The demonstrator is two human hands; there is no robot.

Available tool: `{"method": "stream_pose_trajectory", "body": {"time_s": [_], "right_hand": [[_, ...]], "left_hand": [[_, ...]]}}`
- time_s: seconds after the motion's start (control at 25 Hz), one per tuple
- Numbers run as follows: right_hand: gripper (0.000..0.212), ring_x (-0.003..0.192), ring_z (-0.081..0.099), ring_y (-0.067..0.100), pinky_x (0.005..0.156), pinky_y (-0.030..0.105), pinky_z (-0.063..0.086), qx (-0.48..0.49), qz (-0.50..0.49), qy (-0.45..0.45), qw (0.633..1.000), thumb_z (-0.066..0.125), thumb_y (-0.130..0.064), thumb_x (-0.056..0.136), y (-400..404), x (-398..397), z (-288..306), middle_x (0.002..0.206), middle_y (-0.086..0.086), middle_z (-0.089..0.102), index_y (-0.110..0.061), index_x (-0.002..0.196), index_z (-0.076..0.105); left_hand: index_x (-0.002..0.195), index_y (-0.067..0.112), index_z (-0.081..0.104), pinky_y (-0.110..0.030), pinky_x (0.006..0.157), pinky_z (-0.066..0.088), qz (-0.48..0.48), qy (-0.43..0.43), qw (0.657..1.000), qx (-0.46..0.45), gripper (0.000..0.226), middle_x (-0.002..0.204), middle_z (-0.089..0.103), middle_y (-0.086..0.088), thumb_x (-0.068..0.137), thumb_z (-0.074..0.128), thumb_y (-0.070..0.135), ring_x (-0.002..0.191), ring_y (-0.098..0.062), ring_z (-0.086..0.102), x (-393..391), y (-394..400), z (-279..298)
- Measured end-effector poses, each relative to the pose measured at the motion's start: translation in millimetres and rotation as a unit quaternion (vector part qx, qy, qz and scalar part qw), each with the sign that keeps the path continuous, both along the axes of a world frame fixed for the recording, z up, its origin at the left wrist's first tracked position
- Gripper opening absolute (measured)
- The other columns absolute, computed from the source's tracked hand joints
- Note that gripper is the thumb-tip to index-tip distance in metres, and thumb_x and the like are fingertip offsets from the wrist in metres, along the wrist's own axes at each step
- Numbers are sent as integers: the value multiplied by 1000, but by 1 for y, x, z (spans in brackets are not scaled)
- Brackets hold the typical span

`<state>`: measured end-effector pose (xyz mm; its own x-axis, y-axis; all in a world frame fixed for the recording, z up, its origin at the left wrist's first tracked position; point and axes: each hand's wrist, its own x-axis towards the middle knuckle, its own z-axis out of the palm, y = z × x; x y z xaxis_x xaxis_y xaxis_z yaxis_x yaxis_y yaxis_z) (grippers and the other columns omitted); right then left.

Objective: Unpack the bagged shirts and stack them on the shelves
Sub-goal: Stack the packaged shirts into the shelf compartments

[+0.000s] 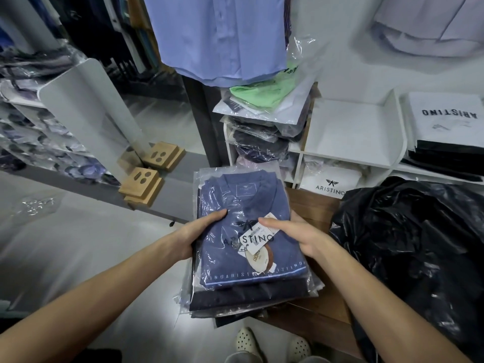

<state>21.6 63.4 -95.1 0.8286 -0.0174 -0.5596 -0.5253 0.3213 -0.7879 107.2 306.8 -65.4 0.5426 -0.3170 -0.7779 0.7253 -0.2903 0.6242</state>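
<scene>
holding a small stack of bagged shirts (248,244) out in front at about waist height, above the edge of a wooden table (322,305). left hand (195,235) gripping the stack's left edge, thumb laid over the top of the blue shirt, fingers tucked out of sight underneath. right hand (296,235) gripping the right edge the same way, thumb pointing in across the white price tag (258,238). neither hand loose — both clamped on the pile.

top bag showing a blue polo, collar pointing away, hem toward the body; darker bagged shirts beneath it, slipped a little toward the body. long axis running straight away from the person, toward the white shelves (353,142).

relation that matters — shelves lying ahead and to the right, past the far end of the stack, so right hand the nearer one. open cubby up there, next to a column of bagged shirts (264,132) topped by a green one. likely next: carry forward and right, collar end leading, then slide in flat. black plastic bag (419,247) bulking close on the right, probably worth keeping the right elbow clear of it.
</scene>
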Motion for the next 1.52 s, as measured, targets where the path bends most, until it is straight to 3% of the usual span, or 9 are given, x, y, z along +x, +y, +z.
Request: {"method": "stream_pose_trajectory", "body": {"time_s": [0.24, 0.4, 0.6, 0.72, 0.84, 0.96, 1.12, 1.24, 1.52], "right_hand": [[63, 103, 76, 23, 90, 41, 61, -30, 17, -52, 998, 89, -17, 77, -15, -2, 17, 112, 4, 79, -25, 132, 58], [52, 100, 77, 21, 79, 33, 62, -22, -5, -73, 997, 85, -14, 81, -25, -15, 27, 110, 4, 79, -25, 126, 61], [54, 109, 74, 27, 94, 45, 59, -30, -62, -115, 991, 85, -17, 81, -45, -38, 43, 116, 8, 77, -21, 130, 63], [52, 107, 74, 29, 91, 43, 60, -46, -126, -130, 982, 85, -17, 80, -67, -52, 54, 114, 11, 77, -18, 127, 65], [45, 101, 76, 24, 78, 35, 63, -57, -190, -134, 971, 84, -13, 82, -86, -70, 63, 111, 8, 78, -19, 123, 65], [45, 97, 77, 20, 73, 31, 63, -70, -239, -135, 959, 83, -14, 82, -104, -96, 72, 108, 4, 79, -22, 123, 65], [49, 101, 76, 22, 78, 33, 63, -107, -293, -133, 941, 83, -14, 83, -129, -134, 92, 111, 4, 79, -22, 126, 63], [47, 98, 77, 20, 72, 27, 62, -139, -340, -140, 920, 83, -11, 82, -145, -164, 114, 109, 3, 79, -22, 124, 64], [68, 105, 75, 23, 91, 39, 59, -193, -406, -147, 881, 89, -19, 70, -172, -221, 146, 114, 3, 78, -21, 132, 61]], "left_hand": [[116, 12, 72, -42, 85, 61, 4, 25, 999, -20, 57, 115, 76, -14, 75, 81, 51, 89, -30, 75, -4, -7, 13], [117, 11, 72, -43, 89, 61, -18, -4, 999, -30, 53, 121, 73, -16, 79, 80, 46, 90, -30, 74, -5, -21, 31], [109, 10, 74, -43, 86, 61, -92, -54, 994, -31, 38, 107, 76, -15, 88, 75, 42, 85, -28, 74, 4, -58, 61], [101, 11, 75, -42, 84, 62, -139, -81, 987, -23, 32, 101, 77, -13, 90, 72, 42, 80, -26, 74, 10, -98, 81], [122, 9, 72, -44, 91, 61, -201, -100, 974, -25, 51, 115, 75, -14, 86, 76, 44, 90, -28, 74, 15, -137, 91], [129, 11, 69, -37, 73, 63, -253, -95, 962, -47, 55, 112, 76, -12, 86, 76, 46, 86, -25, 76, 9, -172, 95], [109, 17, 77, -34, 65, 62, -289, -89, 950, -82, 36, 97, 79, -8, 86, 76, 44, 75, -24, 77, -10, -219, 101], [104, 19, 78, -37, 72, 62, -325, -86, 935, -114, 32, 97, 79, -8, 84, 78, 44, 77, -25, 76, -26, -256, 114], [95, 23, 82, -44, 96, 58, -405, -74, 895, -171, 24, 109, 78, -6, 87, 75, 44, 92, -24, 75, -55, -328, 119]]}}
